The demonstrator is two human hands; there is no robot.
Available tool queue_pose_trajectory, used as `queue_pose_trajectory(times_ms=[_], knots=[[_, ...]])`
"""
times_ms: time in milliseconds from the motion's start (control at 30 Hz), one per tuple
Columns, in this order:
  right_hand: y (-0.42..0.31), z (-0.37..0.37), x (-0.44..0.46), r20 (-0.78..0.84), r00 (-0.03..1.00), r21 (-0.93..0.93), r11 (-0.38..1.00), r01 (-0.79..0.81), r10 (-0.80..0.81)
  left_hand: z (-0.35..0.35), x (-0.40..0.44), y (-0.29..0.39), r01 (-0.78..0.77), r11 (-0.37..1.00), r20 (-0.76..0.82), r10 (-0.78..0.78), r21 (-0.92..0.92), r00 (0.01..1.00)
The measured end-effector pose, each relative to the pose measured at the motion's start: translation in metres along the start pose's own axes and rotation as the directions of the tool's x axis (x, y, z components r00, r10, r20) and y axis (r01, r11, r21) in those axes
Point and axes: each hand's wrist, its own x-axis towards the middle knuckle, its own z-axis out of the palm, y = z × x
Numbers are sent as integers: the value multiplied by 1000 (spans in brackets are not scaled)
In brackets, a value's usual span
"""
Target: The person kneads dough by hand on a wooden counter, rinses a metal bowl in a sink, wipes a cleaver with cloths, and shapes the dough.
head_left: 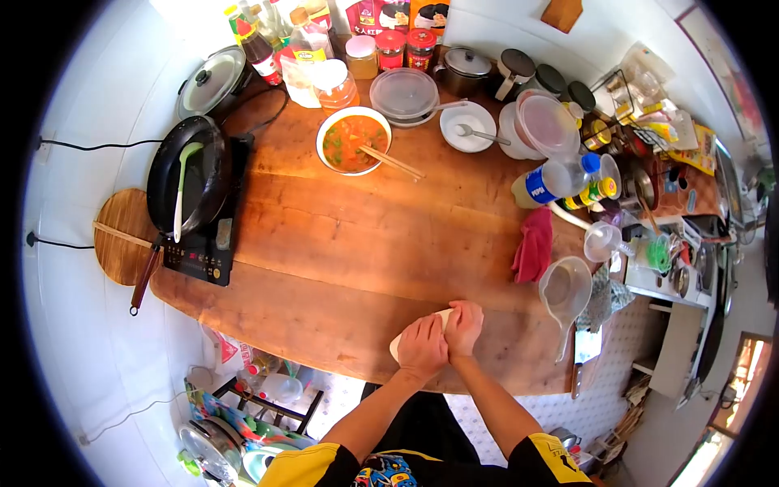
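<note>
Wooden table (365, 219) in a white-walled kitchen, clock face read from its middle, twelve at the far edge.
Black pan (213, 166), ten o'clock, on an induction cooker (195, 261), green-and-white ladle (179, 199) inside; bowl of red soup (345, 146), twelve, chopsticks (393, 162) leaning on its rim; clear plastic scoop (565, 284), past three; cleaver (586, 346), four, handle toward the near edge; red cloth (533, 243), three; left hand (423, 345), five, palm down, fingers bent over and grasping pale dough (396, 346); right hand (464, 327), just beside it, fingers curled, cannot tell whether it grips; pale dough, mostly under the left hand, showing at that hand's nine and one o'clock, and at the right hand's ten.
</note>
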Motion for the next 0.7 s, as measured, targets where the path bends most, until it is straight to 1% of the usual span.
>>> queue_pose_trajectory(times_ms=[33, 67, 100, 133, 167, 233, 267, 300, 333, 367, 400, 433, 467, 500, 533, 567, 600, 633, 667, 700], knots=[[4, 4, 12, 7, 1000, -1, 1000, 5, -5, 0, 8, -2, -37, 999, -20, 37, 16, 999], [9, 11, 21, 25, 995, -50, 994, 94, -92, 2, 17, -8, -28, 999, -15, 28, 17, 999], [11, 14, 26, 59, 983, -95, 979, 178, -173, 1, 29, -12, -1, 999, 90, -3, 40, 996], [11, 17, 39, 122, 978, -145, 971, 189, -172, 2, 36, -17, 28, 997, 197, -41, 66, 979], [7, 15, 47, 187, 970, -203, 961, 191, -153, 4, 44, -20, 70, 996, 218, -82, 58, 972], [3, 24, 58, 131, 984, -258, 954, 152, -121, 22, 65, -32, 131, 990, 220, -139, 51, 966], [2, 20, 52, 130, 984, -265, 952, 153, -122, 24, 62, -30, 172, 984, 225, -180, 53, 958], [-4, 17, 51, 121, 991, -244, 966, 87, -59, 19, 58, -27, 168, 985, 219, -173, 45, 960], [-8, 18, 56, 102, 995, -216, 976, 25, -3, 16, 61, -31, 163, 986, 189, -152, -44, 970], [-12, 13, 48, -14, 1000, -79, 997, 4, -5, 14, 62, -34, 157, 978, 168, -134, -134, 977], [-27, 0, 48, -13, 1000, -91, 996, -1, 0, 4, 65, -28, 160, 977, 176, -134, -144, 975], [-45, -14, 49, -136, 990, -68, 997, 30, -39, -14, 75, -18, 17, 969, 17, -13, -246, 1000], [-61, -27, 48, -263, 962, -49, 997, 67, -77, -25, 84, -12, -143, 936, -157, 96, -321, 983], [-73, -37, 44, -226, 974, 32, 999, 43, -34, -28, 87, -11, -88, 915, -177, 18, -394, 984], [-76, -38, 42, -235, 971, 24, 999, 48, -41, -24, 89, -16, -96, 910, -182, 24, -403, 983], [-77, -38, 42, -164, 985, 82, 996, -40, 53, -20, 90, -23, 160, 889, -61, -206, -430, 977], [-78, -39, 38, -82, 986, 131, 982, -137, 149, -18, 89, -24, 414, 807, 73, -425, -422, 902], [-72, -32, 40, -86, 970, 240, 949, -203, 229, -22, 94, -18, 504, 778, 162, -481, -374, 862], [-67, -27, 42, -92, 971, 238, 952, -195, 222, -16, 91, -17, 499, 778, 157, -477, -382, 865], [-63, -22, 45, -157, 946, 264, 935, -237, 284, -3, 85, -21, 393, 884, -56, -419, -252, 906]])
